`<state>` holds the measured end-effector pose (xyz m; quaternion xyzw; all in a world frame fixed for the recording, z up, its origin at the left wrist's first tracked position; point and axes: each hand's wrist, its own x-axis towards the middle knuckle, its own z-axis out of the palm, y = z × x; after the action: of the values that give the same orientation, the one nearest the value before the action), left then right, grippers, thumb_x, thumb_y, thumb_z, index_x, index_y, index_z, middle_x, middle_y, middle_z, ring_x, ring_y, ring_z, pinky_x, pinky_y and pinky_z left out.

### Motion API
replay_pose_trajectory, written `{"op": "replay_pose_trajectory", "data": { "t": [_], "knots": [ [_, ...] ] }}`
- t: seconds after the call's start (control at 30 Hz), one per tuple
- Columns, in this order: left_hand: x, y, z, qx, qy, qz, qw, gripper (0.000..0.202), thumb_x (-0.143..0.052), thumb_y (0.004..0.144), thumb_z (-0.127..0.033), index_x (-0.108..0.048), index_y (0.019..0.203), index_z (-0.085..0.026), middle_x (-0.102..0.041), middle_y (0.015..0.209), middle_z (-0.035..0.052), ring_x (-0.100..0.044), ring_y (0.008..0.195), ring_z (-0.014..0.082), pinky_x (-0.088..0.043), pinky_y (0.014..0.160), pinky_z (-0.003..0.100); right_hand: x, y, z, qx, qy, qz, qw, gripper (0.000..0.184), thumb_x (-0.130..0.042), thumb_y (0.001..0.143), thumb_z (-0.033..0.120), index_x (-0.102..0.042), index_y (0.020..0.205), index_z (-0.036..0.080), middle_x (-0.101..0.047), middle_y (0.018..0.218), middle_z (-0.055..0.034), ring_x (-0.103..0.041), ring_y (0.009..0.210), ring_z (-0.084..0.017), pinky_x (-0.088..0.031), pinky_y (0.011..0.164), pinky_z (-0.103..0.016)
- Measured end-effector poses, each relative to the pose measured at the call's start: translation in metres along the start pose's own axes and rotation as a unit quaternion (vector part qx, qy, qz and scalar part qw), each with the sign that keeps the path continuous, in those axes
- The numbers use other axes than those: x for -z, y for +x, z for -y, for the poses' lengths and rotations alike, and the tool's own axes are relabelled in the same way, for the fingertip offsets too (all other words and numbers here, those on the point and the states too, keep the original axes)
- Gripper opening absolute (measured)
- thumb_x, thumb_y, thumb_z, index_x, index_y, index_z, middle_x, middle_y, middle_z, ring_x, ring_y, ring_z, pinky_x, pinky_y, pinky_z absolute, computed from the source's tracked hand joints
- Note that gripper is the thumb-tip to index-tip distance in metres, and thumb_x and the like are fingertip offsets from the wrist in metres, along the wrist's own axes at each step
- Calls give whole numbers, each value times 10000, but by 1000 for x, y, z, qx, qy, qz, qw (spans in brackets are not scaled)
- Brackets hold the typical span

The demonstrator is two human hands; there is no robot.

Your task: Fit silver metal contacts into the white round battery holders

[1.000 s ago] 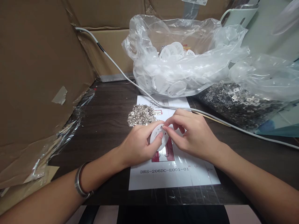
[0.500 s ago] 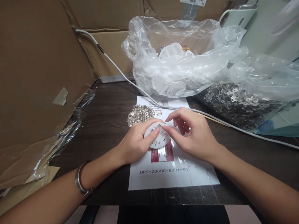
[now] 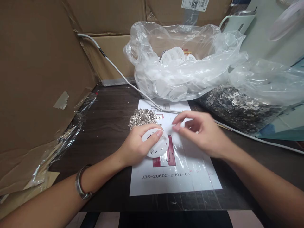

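My left hand (image 3: 136,144) grips a white round plastic disc (image 3: 155,149) by its edge, thumb across its face. Small slots and printed marks show on the disc, which is tilted above a printed sheet. To the right, apart from the disc, is my right hand (image 3: 198,129), slightly blurred. Its thumb and index finger are pinched together, and whatever may be between them is too small to make out. Just beyond my left hand lies a pile of small metal pieces (image 3: 142,117).
The printed sheet (image 3: 171,185) lies on the dark table (image 3: 106,107). Behind it stands a clear plastic bag (image 3: 201,82) of white discs. A bag of metal pieces (image 3: 242,104) is at the right. A white cable (image 3: 118,70) crosses the table. Cardboard (image 3: 42,63) walls the left.
My right hand has drawn back to the right, away from the disc. My left hand has tilted the disc and brought it slightly left and nearer, showing more of its face.
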<state>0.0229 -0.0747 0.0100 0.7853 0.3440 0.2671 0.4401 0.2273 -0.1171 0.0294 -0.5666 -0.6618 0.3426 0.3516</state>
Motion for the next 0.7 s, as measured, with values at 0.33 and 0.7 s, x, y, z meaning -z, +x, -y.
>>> {"op": "replay_pose_trajectory", "data": {
  "t": [0.33, 0.7],
  "knots": [
    [1, 1, -2, 8, 50, -17, 999, 265, -485, 893, -351, -668, 838, -167, -697, 805, 26, -627, 712, 160, -497, 660, 269, 50, -4, -21, -151, -485, -45, 860, 151, -600, 761, 227, -741, 710, 241, -612, 567, -65, -511, 498, -229, -304, 464, -303],
    [2, 1, -6, 4, 53, 0, 999, 256, -483, 906, -324, -653, 808, -159, -681, 771, 8, -622, 706, 142, -487, 660, 243, 47, 2, -28, -150, -507, -51, 847, 153, -607, 749, 205, -742, 683, 237, -571, 543, -74, -352, 410, -155, -277, 432, -293]
  ]
}}
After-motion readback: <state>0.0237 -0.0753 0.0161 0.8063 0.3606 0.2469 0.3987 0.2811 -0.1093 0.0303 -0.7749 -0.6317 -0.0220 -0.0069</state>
